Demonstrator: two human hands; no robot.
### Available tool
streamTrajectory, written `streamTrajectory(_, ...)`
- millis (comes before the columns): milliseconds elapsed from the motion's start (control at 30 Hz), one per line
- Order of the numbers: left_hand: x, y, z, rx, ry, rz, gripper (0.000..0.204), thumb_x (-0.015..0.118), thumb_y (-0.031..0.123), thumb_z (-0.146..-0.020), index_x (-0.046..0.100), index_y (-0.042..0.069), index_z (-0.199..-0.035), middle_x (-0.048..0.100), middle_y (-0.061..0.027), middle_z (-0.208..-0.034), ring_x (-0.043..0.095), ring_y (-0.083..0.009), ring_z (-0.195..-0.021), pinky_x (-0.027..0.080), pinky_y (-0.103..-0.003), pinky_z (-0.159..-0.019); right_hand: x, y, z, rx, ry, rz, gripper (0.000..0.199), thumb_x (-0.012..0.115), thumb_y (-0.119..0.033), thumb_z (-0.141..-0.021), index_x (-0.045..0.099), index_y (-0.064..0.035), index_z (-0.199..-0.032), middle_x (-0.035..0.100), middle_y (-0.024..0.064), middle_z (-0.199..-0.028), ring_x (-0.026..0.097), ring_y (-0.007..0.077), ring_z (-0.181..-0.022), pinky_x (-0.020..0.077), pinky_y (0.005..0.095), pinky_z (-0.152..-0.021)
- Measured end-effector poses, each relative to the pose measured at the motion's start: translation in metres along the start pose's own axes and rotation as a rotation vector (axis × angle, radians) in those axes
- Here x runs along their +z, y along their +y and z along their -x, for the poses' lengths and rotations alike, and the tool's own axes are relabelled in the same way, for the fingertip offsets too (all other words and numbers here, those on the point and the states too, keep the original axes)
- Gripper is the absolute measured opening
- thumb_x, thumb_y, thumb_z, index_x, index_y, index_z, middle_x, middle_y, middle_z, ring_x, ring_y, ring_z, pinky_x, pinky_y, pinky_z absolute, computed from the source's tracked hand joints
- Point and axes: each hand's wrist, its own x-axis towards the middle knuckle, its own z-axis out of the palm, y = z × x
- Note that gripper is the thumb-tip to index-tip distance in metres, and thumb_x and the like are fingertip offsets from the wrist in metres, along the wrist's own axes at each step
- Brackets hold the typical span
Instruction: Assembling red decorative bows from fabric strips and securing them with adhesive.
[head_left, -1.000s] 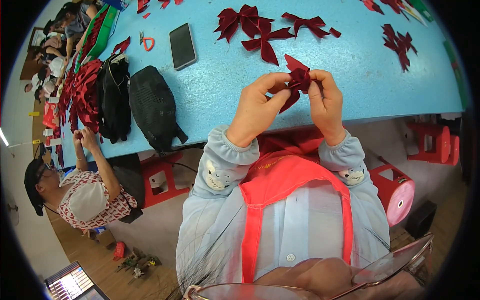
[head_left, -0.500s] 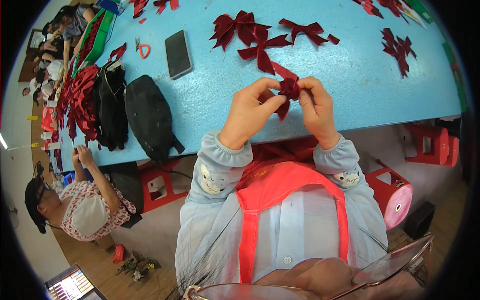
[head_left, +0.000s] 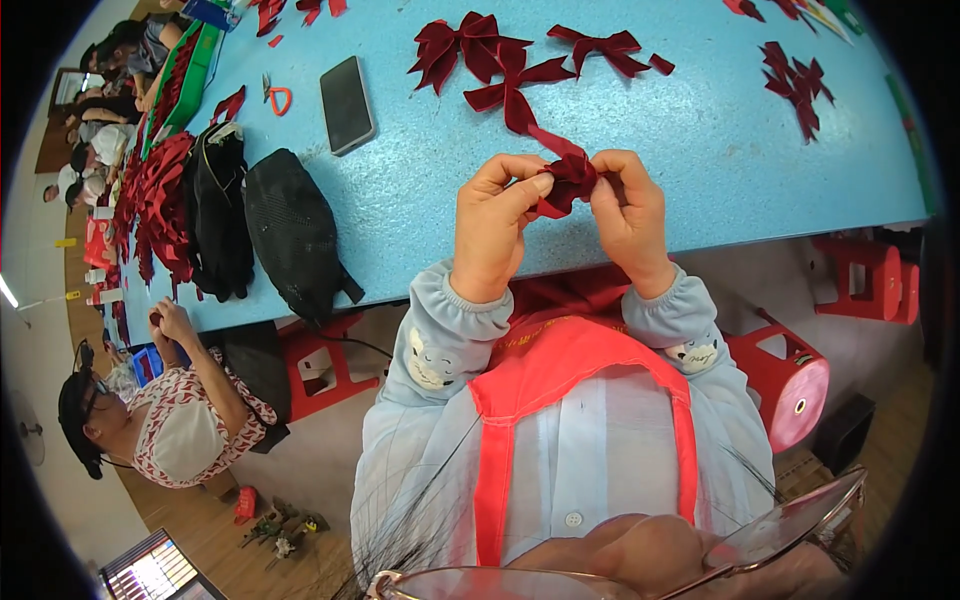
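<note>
We hold a looped, dark red velvet ribbon bow [head_left: 571, 180] between our left hand [head_left: 494, 225] and right hand [head_left: 632, 220].
Our fingers and thumbs pinch its two sides, over the near part of the pale-blue worktop [head_left: 740, 190]; beyond lie more dark red velvet bows [head_left: 468, 50], with a flat black rectangular phone [head_left: 347, 105] to their left.

On the blue bench [head_left: 415, 205], a dark phone [head_left: 347, 105] lies near a black mesh pouch [head_left: 292, 232], just beside a black bag [head_left: 218, 215], while red stools [head_left: 868, 282] stand below and a person [head_left: 185, 432] in a black cap [head_left: 76, 412] sits at left.
</note>
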Motion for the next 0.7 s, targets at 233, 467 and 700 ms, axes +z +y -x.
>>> streamTrajectory(233,0.010,-0.006,0.002,0.055,0.077,-0.067,0.007,0.050,0.005,-0.088,0.047,0.000,-0.092,0.056,-0.0076,-0.085,0.059,-0.0109,-0.070,0.050,-0.023,-0.055,0.006,0.000,-0.002,-0.007,0.056,-0.073,0.014,0.048,0.003,-0.085,0.056,-0.0011,-0.095,0.056,0.0021,-0.082,0.051,0.0072,-0.072,0.0431,0.0220,-0.062)
streamTrajectory(467,0.009,-0.003,0.004,0.047,0.132,-0.237,0.008,0.045,0.008,-0.091,0.041,0.001,-0.092,0.051,-0.0053,-0.079,0.052,-0.0084,-0.062,0.048,-0.023,-0.051,0.012,-0.004,-0.006,-0.368,0.020,0.319,0.016,0.053,0.006,-0.080,0.057,-0.0002,-0.094,0.057,0.0070,-0.081,0.054,0.0123,-0.069,0.0438,0.0239,-0.060)
streamTrajectory(700,0.009,-0.022,0.006,0.298,0.211,-0.419,0.007,0.044,0.009,-0.092,0.040,0.003,-0.092,0.049,-0.0033,-0.076,0.042,-0.0062,-0.054,0.037,-0.021,-0.046,0.018,-0.007,0.002,-0.352,0.057,0.311,0.014,0.054,0.005,-0.080,0.057,-0.0003,-0.093,0.057,0.0074,-0.080,0.055,0.0131,-0.069,0.0447,0.0247,-0.061)
